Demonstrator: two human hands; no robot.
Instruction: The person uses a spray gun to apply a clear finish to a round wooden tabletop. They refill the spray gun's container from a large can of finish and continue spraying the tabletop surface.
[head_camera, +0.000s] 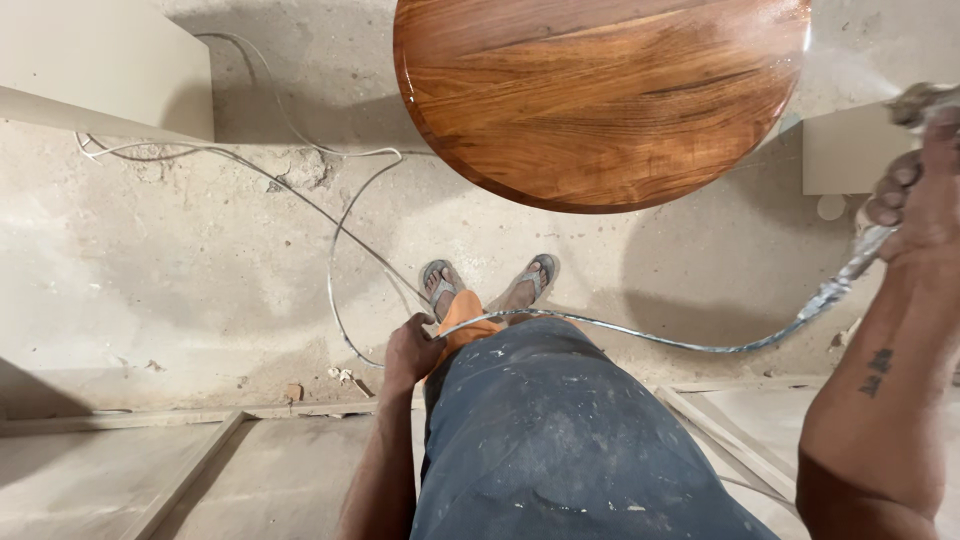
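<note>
Spray gun clasped in closed right hand, aimed at glossy round wooden tabletop to its left; hose trailing below; left hand bunching orange cloth; steady, even passes advised.

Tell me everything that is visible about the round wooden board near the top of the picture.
The round wooden board is a disc of reddish-brown wood with strong darker and lighter grain streaks. Its surface looks glossy and wet, with a bright sheen along the rim. The top part is cut off by the picture edge. It lies roughly flat, raised above the concrete floor, where it casts a shadow; its support is hidden. Fine spray mist drifts over its right edge. No hand touches it; the right hand, holding a spray tool, is beside it.
</note>
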